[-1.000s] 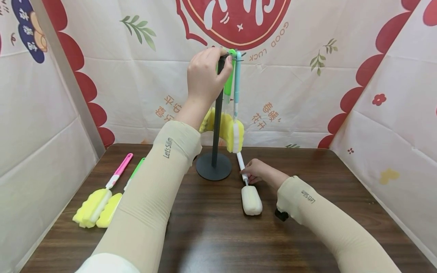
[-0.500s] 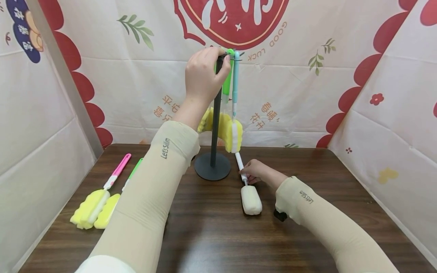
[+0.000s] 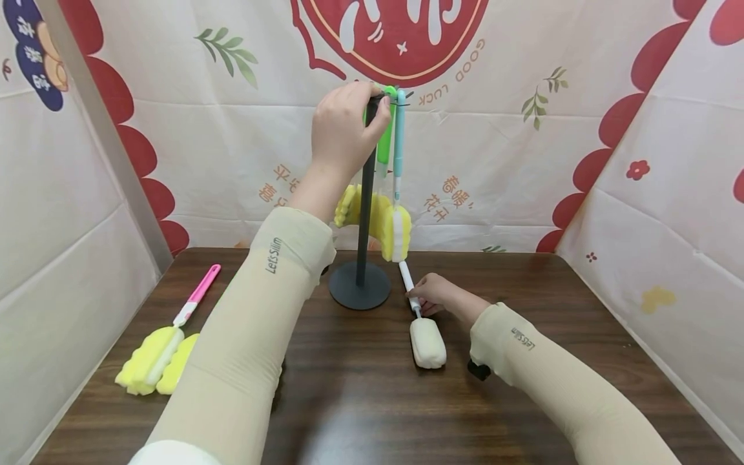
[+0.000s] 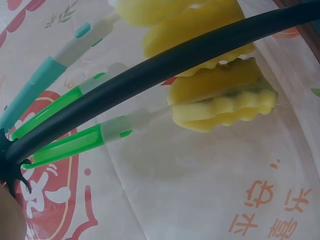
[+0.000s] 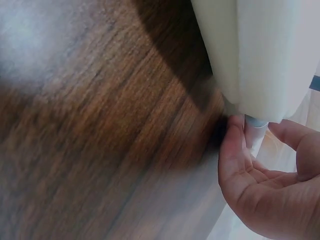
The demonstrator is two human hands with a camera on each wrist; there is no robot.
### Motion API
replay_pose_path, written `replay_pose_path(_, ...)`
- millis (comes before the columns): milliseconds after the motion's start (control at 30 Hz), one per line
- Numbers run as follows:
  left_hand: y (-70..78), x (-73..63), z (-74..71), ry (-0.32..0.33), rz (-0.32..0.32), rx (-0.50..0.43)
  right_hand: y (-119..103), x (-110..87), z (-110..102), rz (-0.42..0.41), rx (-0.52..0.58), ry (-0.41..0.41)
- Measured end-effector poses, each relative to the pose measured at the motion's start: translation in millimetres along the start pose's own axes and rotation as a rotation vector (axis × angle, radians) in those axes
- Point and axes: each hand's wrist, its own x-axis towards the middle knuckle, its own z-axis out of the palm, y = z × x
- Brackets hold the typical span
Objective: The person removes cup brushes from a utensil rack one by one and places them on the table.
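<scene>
My left hand [image 3: 345,126] grips the hooked top of a black upright stand [image 3: 366,200]; in the left wrist view only a bit of it shows at the lower left corner. From the stand's hooks hang a teal-handled sponge brush [image 3: 398,135] and two green-handled sponge brushes [image 4: 70,145], their yellow sponge heads [image 4: 225,95] downward. On the table, my right hand [image 3: 438,294] pinches the white handle of a sponge brush [image 3: 407,278], just above its cream sponge head [image 3: 428,343]. In the right wrist view, fingers and thumb lie either side of that handle [image 5: 255,135].
A pink-handled sponge brush [image 3: 197,294] lies on the left of the brown wooden table [image 3: 494,413]. Beside it a second yellow sponge [image 3: 177,367] is partly hidden by my left sleeve. The stand's round base [image 3: 359,287] sits near the back edge, before a printed cloth backdrop [image 3: 494,161].
The head view has shifted slightly, and my left sleeve now hides the green handle of the brush lying at left. Both hands keep the same hold.
</scene>
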Motion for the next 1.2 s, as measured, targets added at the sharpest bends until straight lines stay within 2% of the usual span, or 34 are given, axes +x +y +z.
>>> replay_pose_path(267, 3.9, 1.6, -4.2, -0.103, -0.031, 0.003, 2, -3.0, -1, -0.007, -0.031, 0.001)
replay_pose_path(567, 9.3, 4.5, -9.6, -0.169, -0.082, 0.026, 4, -8.8, -6, -0.068, -0.063, 0.038)
replay_pose_path(767, 18.0, 7.4, -14.9, -0.201, -0.104, 0.164, 4, -15.0, -10, -0.121, -0.087, 0.068)
replay_pose_path(867, 22.5, 8.8, -16.6, -0.222, -0.137, 0.235, 4, -19.2, -10, -0.139, -0.094, 0.089)
replay_pose_path(1033, 28.1, 11.6, -19.2, -0.278, -0.191, 0.293, 0, -29.9, -9, -0.192, -0.133, 0.167)
replay_pose_path(1200, 32.8, 13.4, -20.8, -0.303, -0.208, 0.349, -6, -38.6, -9, -0.243, -0.171, 0.231)
